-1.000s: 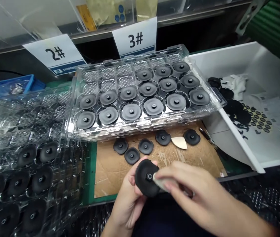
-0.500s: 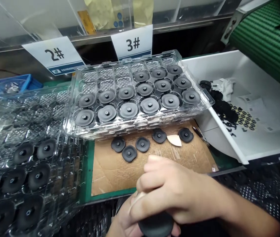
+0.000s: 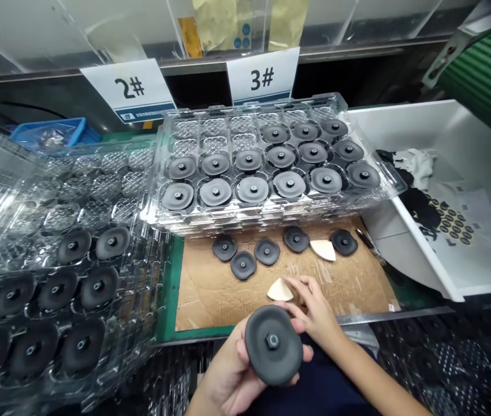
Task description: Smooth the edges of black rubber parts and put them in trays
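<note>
In my left hand is a black rounded disc with a small hex stud at its centre, its face turned up toward me. My right hand pinches a cream, fan-shaped piece between thumb and fingers, just over the cardboard. Several smaller-looking black discs, among them one disc, lie loose on that cardboard. A second cream fan-shaped piece lies between two of them. Behind stands a clear plastic tray with similar black discs in many of its pockets.
More clear trays with black discs fill the left. A white bin at right holds black scraps and stickers. A pen lies beside it. Signs "2#" and "3#" hang behind, with a blue basket at back left.
My hands were together over the disc; now they are apart. The right hand has moved away toward the cardboard with the cream piece, and the disc's face shows. The view has shifted left.
</note>
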A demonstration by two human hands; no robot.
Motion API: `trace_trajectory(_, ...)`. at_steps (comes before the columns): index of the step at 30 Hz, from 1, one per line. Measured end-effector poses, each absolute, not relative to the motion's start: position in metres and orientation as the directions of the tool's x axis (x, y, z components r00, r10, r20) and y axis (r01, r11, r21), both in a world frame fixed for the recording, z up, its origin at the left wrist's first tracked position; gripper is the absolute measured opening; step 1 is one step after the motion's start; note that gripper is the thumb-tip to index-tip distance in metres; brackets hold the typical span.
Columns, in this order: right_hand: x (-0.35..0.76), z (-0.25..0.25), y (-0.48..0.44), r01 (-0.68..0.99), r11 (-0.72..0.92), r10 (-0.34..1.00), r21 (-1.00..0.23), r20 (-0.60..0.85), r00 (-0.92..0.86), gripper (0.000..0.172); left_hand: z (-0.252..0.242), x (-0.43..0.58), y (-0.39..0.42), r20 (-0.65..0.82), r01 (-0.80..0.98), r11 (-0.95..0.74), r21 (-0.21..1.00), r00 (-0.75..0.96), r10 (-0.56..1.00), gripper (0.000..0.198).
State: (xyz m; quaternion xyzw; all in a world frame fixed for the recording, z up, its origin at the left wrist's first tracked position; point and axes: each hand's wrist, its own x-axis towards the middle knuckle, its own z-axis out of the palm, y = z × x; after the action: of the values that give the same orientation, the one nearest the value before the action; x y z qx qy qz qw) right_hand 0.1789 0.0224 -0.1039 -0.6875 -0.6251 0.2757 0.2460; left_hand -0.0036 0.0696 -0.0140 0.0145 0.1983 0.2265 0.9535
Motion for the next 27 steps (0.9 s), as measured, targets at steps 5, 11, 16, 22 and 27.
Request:
trace_trajectory(5, 0.171, -0.113, 0.030, 0.740, -0.065, 0.995, -0.670, 0.009, 0.096, 0.030, -0.024, -0.009, 0.071, -0.441, -0.516, 0.817, 0.257, 0.690, 0.575, 0.057)
trace_trajectory(11, 0.178, -0.092, 0.069, 0.670, -0.063, 0.990, -0.739, 0.036, 0.134, 0.023, -0.026, -0.015, 0.071, -0.539, -0.622, 0.663, 0.417, 0.418, 0.731, 0.049)
trace_trajectory(16, 0.167, -0.014, 0.079, 0.567, 0.009, 0.995, -0.824, 0.064, 0.077, 0.030, -0.023, -0.011, 0.068, -0.521, -0.628, 0.597, 0.499, 0.333, 0.786, 0.056)
trace_trajectory(22, 0.131, 0.040, 0.067, 0.405, 0.324, 0.941, -0.855, 0.249, -0.228, 0.025, -0.012, -0.005, 0.068, -0.504, -0.602, 0.595, 0.533, 0.339, 0.794, 0.056)
trace_trajectory(27, 0.130, 0.043, 0.073, 0.547, 0.363, 0.932, -0.755, 0.298, -0.208, 0.022, -0.005, 0.002, 0.068, -0.490, -0.576, 0.586, 0.570, 0.334, 0.805, 0.054)
